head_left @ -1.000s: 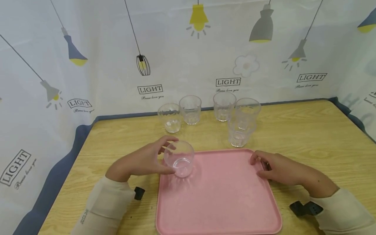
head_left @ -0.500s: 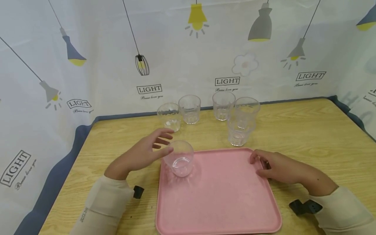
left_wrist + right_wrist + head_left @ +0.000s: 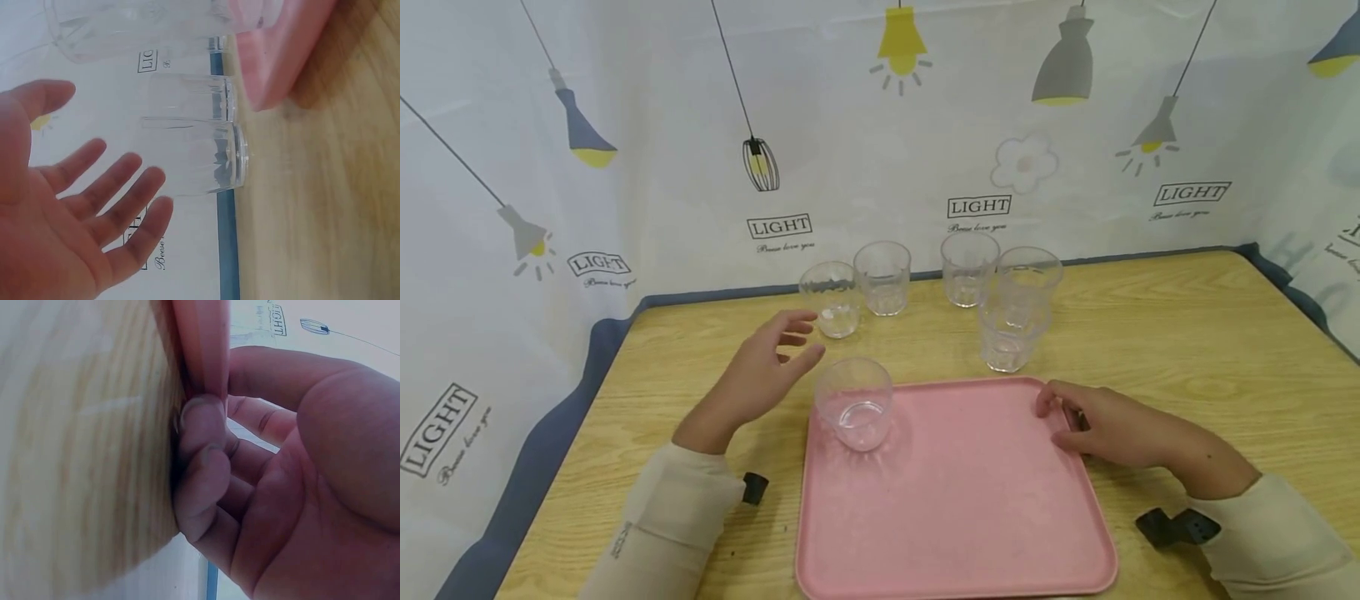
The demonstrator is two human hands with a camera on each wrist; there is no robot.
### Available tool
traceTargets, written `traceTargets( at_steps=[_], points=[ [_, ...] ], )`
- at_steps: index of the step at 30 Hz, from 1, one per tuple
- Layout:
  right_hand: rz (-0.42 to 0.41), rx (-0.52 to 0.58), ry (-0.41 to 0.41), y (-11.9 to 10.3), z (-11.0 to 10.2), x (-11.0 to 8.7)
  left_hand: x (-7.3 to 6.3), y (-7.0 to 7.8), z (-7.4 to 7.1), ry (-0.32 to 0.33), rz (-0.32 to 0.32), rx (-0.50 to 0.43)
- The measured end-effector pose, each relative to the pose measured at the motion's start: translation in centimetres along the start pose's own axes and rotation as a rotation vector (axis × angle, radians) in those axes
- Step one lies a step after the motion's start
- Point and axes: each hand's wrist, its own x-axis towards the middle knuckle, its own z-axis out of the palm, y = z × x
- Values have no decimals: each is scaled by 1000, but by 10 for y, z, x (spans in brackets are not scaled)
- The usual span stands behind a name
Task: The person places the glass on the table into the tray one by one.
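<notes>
A pink tray [image 3: 958, 492] lies on the table, and a clear plastic cup [image 3: 857, 408] stands upright in its far left corner. My left hand [image 3: 767, 371] hovers beyond the tray's left side with fingers spread and nothing in them; the left wrist view shows its palm and loosely bent fingers [image 3: 125, 187] apart from every cup. Nearest to those fingertips is a clear cup [image 3: 837, 312] on the table. My right hand [image 3: 1112, 429] grips the tray's far right edge; in the right wrist view its thumb lies on the rim [image 3: 209, 350] and its fingers curl underneath.
Behind the tray stand more clear cups: one at back left [image 3: 883, 279], then one at back centre [image 3: 968, 271], one to its right [image 3: 1033, 271] and one in front [image 3: 1009, 346], overlapping in view. A printed curtain [image 3: 880, 150] rises along the table's back edge.
My left hand has let go of the cup on the tray and moved back and to the left. The cup stays where it was. The right hand keeps its hold on the tray.
</notes>
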Motion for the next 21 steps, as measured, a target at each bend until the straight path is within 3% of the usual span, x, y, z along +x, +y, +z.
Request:
traceTargets(
  at_steps=[6,10,21],
  points=[
    [-14,-5,9,1,-1,-1,13,-7,4,131,-47,14],
    [-12,-3,5,1,0,0,22,-12,2,184,-77,38],
    [-18,-10,12,1,0,-1,55,-8,0,153,-134,25]
  ],
)
